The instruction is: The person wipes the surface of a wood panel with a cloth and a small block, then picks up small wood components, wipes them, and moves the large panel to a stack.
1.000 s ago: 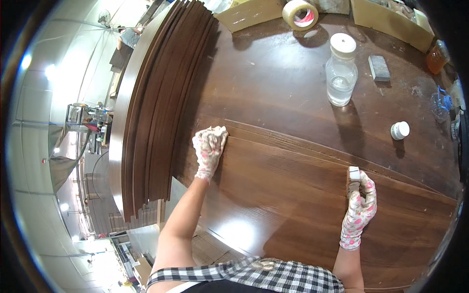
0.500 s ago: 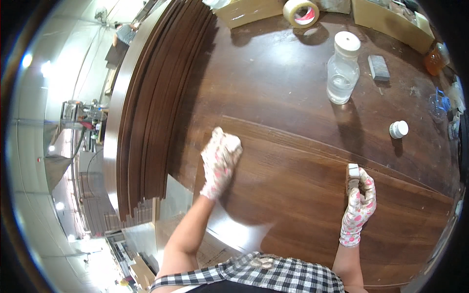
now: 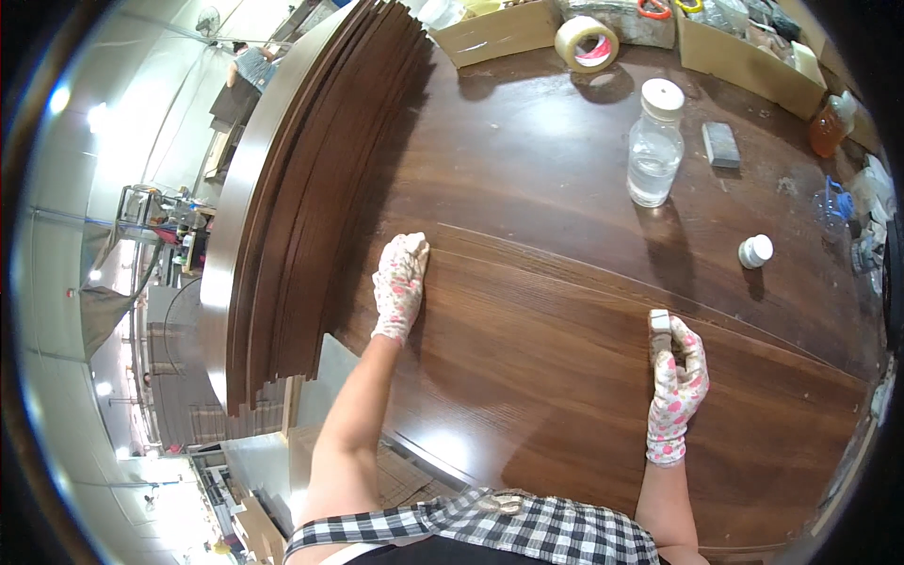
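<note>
A: What covers the counter [image 3: 565, 141]?
B: A brown wood panel [image 3: 565, 377], near side. The left hand [image 3: 399, 284] lies flat at its left edge.
A: The right hand [image 3: 676, 386]?
B: Clenched around a small white block [image 3: 660, 321], pressed on the panel's far-right edge.

A gloved left hand [image 3: 399, 285] lies flat on a dark brown wood panel [image 3: 527, 377], fingertips at its far left corner. The gloved right hand [image 3: 678, 386] grips a small white block [image 3: 660, 321] standing above its fingers. Beyond those fingers stand a small white bottle [image 3: 755, 250] and a clear plastic bottle [image 3: 655, 146].
</note>
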The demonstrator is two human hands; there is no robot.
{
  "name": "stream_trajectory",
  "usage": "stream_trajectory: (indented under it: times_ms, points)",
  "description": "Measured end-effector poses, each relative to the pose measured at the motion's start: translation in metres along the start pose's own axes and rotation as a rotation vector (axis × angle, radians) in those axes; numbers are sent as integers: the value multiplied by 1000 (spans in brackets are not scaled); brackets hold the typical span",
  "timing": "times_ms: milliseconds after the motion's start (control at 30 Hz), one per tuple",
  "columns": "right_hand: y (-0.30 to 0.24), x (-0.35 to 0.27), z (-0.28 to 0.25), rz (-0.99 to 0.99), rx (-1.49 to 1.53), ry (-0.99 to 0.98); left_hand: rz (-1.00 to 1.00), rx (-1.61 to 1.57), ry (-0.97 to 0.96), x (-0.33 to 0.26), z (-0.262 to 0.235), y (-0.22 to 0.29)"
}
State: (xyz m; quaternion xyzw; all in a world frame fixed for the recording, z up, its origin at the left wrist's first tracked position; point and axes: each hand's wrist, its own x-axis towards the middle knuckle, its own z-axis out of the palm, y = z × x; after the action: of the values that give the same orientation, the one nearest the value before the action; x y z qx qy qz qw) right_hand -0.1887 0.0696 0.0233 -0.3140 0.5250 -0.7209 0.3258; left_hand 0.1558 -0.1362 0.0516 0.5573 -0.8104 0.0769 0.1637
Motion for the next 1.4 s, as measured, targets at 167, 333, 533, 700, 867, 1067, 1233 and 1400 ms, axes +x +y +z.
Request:
stream_trajectory:
  times_ms: [167,333,533,700,867,1067,1233,1400]
  points:
    - [1,5,4,16,-20,-20,218,602,-135,-16,17,70]
    - [-1,7,4,115,29,44,347,-59,132,-31,9,144]
    - [-25,10,-53,-59,-175,254,24,-107,18,-29,8,64]
    - [-52,-19,-225,-128,-488,513,350,-207,-237,-10,-16,205]
    - [-56,-21,-230,-182,-425,412,612,-367,-53,-14,-12,313]
    - [-78,-21,-308,-114,-540,426,434,-391,92,-35,66,204]
    - [-79,-36,-371,-33,-472,709,596,-355,-190,-23,-10,372]
    - [-86,-36,-374,-111,-537,535,756,-282,-216,-18,3,447]
